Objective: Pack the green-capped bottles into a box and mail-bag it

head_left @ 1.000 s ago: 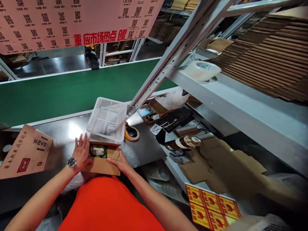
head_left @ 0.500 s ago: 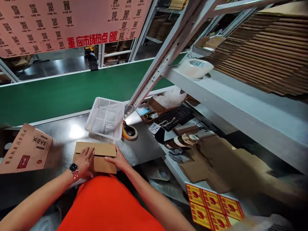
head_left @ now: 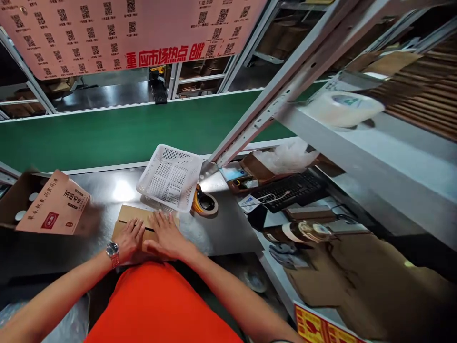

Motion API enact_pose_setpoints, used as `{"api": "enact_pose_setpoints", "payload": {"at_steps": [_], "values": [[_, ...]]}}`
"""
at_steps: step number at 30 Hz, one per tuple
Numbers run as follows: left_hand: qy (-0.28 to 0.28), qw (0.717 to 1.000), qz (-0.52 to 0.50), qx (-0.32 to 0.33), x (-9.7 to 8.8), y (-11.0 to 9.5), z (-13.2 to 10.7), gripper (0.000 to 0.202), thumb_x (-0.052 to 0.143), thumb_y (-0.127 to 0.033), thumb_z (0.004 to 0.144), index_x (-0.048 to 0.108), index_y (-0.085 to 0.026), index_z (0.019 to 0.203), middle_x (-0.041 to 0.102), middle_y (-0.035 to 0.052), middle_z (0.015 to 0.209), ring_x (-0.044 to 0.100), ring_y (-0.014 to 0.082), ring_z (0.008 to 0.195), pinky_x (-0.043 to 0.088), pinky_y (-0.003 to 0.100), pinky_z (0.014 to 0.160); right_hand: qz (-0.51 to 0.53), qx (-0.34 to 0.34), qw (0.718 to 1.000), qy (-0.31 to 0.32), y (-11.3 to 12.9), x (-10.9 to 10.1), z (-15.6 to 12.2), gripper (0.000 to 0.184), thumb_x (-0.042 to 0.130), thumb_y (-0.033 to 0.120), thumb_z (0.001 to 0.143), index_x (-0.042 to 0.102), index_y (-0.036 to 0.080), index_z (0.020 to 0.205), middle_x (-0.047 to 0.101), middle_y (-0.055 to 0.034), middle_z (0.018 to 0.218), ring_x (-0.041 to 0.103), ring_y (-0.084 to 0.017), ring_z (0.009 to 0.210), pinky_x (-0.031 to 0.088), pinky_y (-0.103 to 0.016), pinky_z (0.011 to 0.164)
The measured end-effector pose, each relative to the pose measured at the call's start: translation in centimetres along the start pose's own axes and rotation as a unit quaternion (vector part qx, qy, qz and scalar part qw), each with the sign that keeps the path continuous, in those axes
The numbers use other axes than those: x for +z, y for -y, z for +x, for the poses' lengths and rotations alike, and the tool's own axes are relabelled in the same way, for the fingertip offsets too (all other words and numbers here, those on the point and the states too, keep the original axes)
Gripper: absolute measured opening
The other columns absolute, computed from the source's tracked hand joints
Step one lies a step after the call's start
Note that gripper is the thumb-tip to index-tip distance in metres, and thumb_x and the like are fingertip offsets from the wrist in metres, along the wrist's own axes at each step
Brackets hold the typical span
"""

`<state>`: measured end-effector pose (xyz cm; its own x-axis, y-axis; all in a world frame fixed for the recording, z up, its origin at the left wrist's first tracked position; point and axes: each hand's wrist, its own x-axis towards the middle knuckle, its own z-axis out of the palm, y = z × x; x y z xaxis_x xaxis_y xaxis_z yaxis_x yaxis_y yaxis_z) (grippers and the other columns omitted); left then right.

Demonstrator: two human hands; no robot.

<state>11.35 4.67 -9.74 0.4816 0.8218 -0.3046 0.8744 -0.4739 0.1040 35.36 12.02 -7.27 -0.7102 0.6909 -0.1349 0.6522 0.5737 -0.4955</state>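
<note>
A small brown cardboard box (head_left: 132, 214) lies on the metal table against my body, its top flaps folded in with a dark gap between them. My left hand (head_left: 131, 238), with a watch at the wrist, rests flat on the box's left part. Across its right part lies my right hand (head_left: 166, 236), fingers stretched out and pressed on the top. Just behind the box stands a white perforated plastic basket (head_left: 171, 176) with a label inside. Beside the basket sits a tape dispenser (head_left: 205, 202) with a roll of tape.
A printed carton (head_left: 60, 205) stands open at the left. Behind the table runs a green conveyor belt (head_left: 107, 133). On the right are a metal upright post, a shelf with a large tape roll (head_left: 344, 108), a keyboard (head_left: 293, 190) and a jar (head_left: 298, 232).
My right hand has moved from the box's right edge onto its top and spread flat. My left hand stays on the box. The view has turned slightly left.
</note>
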Motion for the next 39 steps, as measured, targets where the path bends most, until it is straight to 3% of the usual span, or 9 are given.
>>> {"api": "enact_pose_setpoints", "payload": {"at_steps": [3,5,10,14,19,24,30,34,39], "values": [[-0.018,1.000,-0.006,0.010,0.8,0.2,-0.3,0.078,0.061,-0.021,0.100,0.034,-0.003,0.171,0.028,0.0317,0.180,0.015,0.0455,0.172,0.029,0.074,0.135,0.010,0.014,0.999,-0.035,-0.1,-0.9,2.1,0.058,0.035,0.051,0.118,0.061,0.016,0.156,0.063,-0.0221,0.159,0.059,-0.036,0.149,0.046,-0.053,0.124],[-0.024,0.999,-0.012,0.019,1.4,0.3,-0.4,0.077,0.061,-0.028,0.104,0.034,-0.003,0.171,0.029,0.0323,0.179,0.018,0.0456,0.171,0.031,0.075,0.134,0.006,0.044,0.998,-0.048,-0.4,-1.4,4.0,0.053,0.029,0.042,0.120,0.071,0.018,0.139,0.077,-0.0165,0.136,0.071,-0.028,0.128,0.054,-0.040,0.110],[-0.076,0.996,-0.012,0.050,2.9,0.5,-0.6,0.078,0.062,-0.047,0.107,0.041,-0.004,0.169,0.040,0.0330,0.175,0.030,0.0458,0.169,0.033,0.073,0.133,-0.048,0.125,0.991,-0.021,0.5,-0.7,6.8,0.051,0.034,0.044,0.119,0.077,0.016,0.120,0.083,-0.0158,0.115,0.078,-0.026,0.104,0.055,-0.034,0.091],[-0.113,0.991,0.011,0.075,3.2,0.3,-0.9,0.065,0.063,-0.033,0.107,0.049,-0.007,0.165,0.047,0.0295,0.172,0.042,0.0424,0.165,0.039,0.066,0.132,-0.068,0.159,0.985,-0.022,1.3,0.5,6.4,0.049,0.035,0.043,0.119,0.077,0.017,0.120,0.084,-0.0160,0.116,0.079,-0.027,0.100,0.054,-0.035,0.084],[-0.112,0.990,0.018,0.083,2.8,-0.1,-0.6,0.056,0.056,-0.026,0.108,0.055,-0.009,0.162,0.053,0.0251,0.169,0.050,0.0398,0.160,0.045,0.061,0.129,-0.070,0.169,0.983,-0.010,0.7,0.8,6.4,0.047,0.037,0.043,0.118,0.077,0.018,0.121,0.084,-0.0139,0.117,0.079,-0.026,0.098,0.053,-0.033,0.081],[-0.109,0.990,-0.005,0.091,2.3,-0.2,-0.1,0.056,0.054,-0.022,0.107,0.056,-0.006,0.161,0.053,0.0274,0.168,0.050,0.0408,0.160,0.043,0.061,0.130,-0.057,0.164,0.985,-0.009,-0.1,1.1,6.7,0.046,0.036,0.038,0.118,0.077,0.017,0.126,0.083,-0.0164,0.121,0.079,-0.026,0.105,0.053,-0.032,0.085],[-0.017,0.995,-0.030,0.094,1.7,0.8,0.3,0.068,0.055,-0.027,0.105,0.045,-0.006,0.169,0.037,0.0273,0.177,0.034,0.0440,0.168,0.034,0.064,0.135,-0.031,0.163,0.986,-0.028,-0.3,1.1,6.9,0.046,0.038,0.040,0.118,0.079,0.019,0.121,0.085,-0.0139,0.117,0.080,-0.028,0.105,0.057,-0.036,0.088],[0.008,0.996,-0.045,0.078,1.6,1.1,0.6,0.071,0.055,-0.029,0.105,0.040,-0.011,0.172,0.027,0.0229,0.182,0.022,0.0372,0.173,0.027,0.063,0.139,0.041,0.117,0.992,-0.015,-1.0,-0.4,6.6,0.047,0.047,0.047,0.115,0.072,0.018,0.143,0.080,-0.0140,0.138,0.076,-0.031,0.124,0.058,-0.042,0.105],[0.005,0.997,-0.056,0.050,0.5,0.4,0.4,0.072,0.058,-0.025,0.102,0.042,-0.007,0.170,0.031,0.0270,0.180,0.025,0.0410,0.172,0.031,0.066,0.137,0.083,-0.011,0.994,0.072,-3.7,-2.9,3.2,0.095,0.077,0.068,0.095,0.049,0.018,0.170,0.054,-0.0232,0.170,0.055,-0.041,0.154,0.043,-0.058,0.129]]}}
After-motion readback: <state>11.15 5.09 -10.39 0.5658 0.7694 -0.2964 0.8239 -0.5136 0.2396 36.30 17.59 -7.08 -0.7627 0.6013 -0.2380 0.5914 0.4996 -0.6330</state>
